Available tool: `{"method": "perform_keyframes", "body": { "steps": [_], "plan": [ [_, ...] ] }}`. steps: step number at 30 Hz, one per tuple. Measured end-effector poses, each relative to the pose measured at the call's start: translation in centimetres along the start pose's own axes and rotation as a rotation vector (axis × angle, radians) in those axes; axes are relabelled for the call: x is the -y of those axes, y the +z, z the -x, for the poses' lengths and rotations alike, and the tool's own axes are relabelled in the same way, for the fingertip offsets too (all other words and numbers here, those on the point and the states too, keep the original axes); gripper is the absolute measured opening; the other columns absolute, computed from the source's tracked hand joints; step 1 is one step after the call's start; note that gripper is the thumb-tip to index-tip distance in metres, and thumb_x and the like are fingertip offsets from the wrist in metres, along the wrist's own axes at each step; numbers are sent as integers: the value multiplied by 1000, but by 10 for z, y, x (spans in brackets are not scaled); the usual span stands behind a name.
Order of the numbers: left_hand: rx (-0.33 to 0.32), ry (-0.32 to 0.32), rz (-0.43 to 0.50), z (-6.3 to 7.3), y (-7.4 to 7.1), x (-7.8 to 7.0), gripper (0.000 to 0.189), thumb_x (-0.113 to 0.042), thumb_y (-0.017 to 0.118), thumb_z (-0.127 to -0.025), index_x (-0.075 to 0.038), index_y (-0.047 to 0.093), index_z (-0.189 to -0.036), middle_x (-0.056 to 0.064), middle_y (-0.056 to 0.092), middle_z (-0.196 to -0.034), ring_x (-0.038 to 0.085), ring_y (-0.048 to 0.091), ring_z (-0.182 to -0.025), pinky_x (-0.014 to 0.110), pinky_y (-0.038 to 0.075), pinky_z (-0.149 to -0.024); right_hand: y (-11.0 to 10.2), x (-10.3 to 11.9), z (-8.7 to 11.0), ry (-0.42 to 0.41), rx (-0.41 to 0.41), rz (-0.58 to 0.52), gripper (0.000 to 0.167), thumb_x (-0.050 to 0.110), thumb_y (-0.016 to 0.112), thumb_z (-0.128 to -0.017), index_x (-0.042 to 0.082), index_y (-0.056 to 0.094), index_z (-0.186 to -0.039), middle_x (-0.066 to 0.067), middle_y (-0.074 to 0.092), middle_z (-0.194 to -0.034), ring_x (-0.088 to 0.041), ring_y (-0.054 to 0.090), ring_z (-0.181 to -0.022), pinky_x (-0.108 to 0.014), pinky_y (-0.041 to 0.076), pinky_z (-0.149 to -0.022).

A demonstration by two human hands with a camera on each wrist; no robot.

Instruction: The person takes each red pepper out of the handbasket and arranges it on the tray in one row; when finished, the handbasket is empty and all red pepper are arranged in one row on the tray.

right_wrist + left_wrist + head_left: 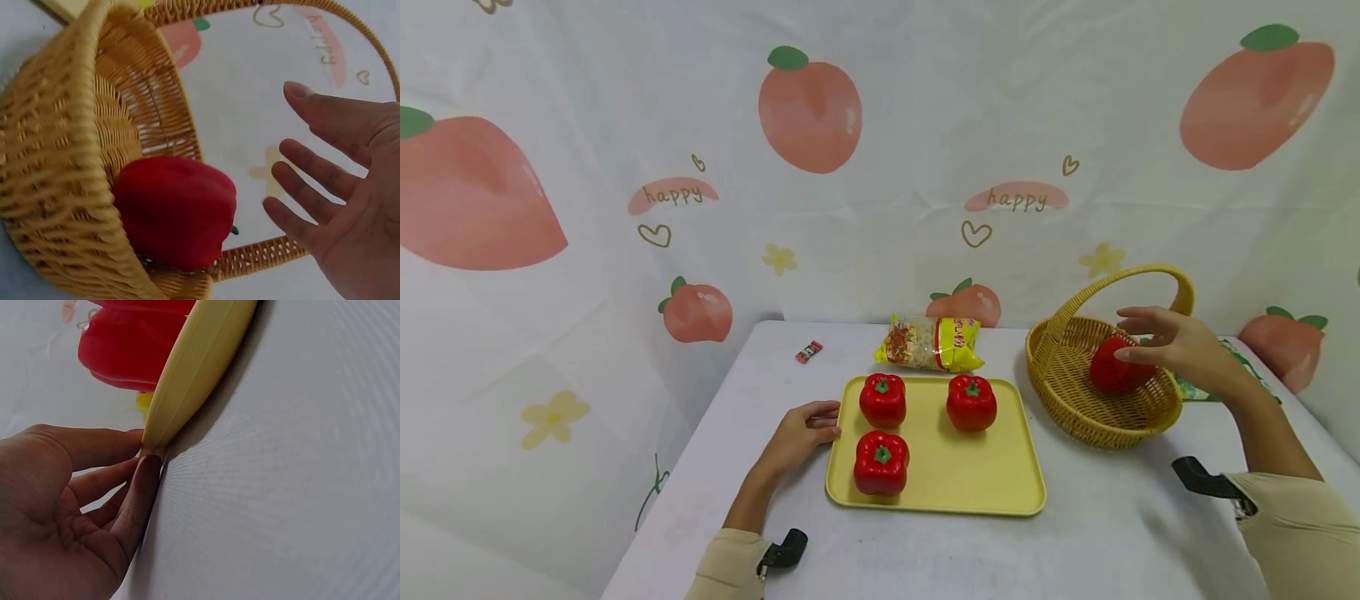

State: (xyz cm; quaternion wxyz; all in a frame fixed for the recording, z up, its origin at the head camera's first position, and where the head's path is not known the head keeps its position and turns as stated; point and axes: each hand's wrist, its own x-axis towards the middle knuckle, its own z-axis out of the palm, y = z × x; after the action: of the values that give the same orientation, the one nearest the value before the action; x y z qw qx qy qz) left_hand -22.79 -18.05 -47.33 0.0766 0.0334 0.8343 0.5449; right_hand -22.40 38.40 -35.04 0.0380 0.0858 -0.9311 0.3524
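My left hand pinches the left rim of a yellow tray; the left wrist view shows the fingertips at the tray's edge. Three red bell peppers sit on it: one at the upper left, another at the lower left, a third at the upper right. To the right stands a wicker basket with a red bell pepper inside. Over that basket is my right hand, fingers spread and holding nothing. In the right wrist view a gap shows between its fingertips and the pepper.
Behind the tray lies a yellow-and-clear food packet. A small red-and-green wrapped item is at the back left. Partly hidden behind the basket is a green-and-white package. The basket's tall handle arches above it near the right hand.
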Motion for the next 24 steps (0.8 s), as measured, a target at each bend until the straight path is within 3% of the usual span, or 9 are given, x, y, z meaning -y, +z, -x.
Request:
{"method": "perform_keyframes", "body": {
  "steps": [4, 9, 24],
  "plan": [
    [-1, -3, 1, 0, 0, 0, 46, -7, 74, -95, -1, 66, -140, 12, 73, -132, 25, 72, -118, 40, 58, -104, -6, -6, -11, 15, 48, 22, 71, 31, 75, -98, 5, 45, -157, -33, 56, -148, -56, 58, -128, -45, 64, -84],
    [1, -5, 1, 0, 0, -1, 46, -8, 74, -96, -2, 66, -141, 12, 73, -132, 25, 72, -118, 41, 58, -104, -7, -10, -22, 26, 111, 27, 74, 31, 76, -97, 4, 43, -158, -33, 55, -149, -57, 53, -134, -65, 57, -97],
    [-1, -2, 12, -1, 1, 0, 45, -7, 75, -96, -1, 67, -140, 11, 73, -131, 24, 72, -116, 39, 59, -102, -3, -16, -36, 47, 261, 30, 78, 20, 78, -95, -5, 39, -157, -43, 47, -150, -62, 50, -135, -68, 54, -100]
  ]
}}
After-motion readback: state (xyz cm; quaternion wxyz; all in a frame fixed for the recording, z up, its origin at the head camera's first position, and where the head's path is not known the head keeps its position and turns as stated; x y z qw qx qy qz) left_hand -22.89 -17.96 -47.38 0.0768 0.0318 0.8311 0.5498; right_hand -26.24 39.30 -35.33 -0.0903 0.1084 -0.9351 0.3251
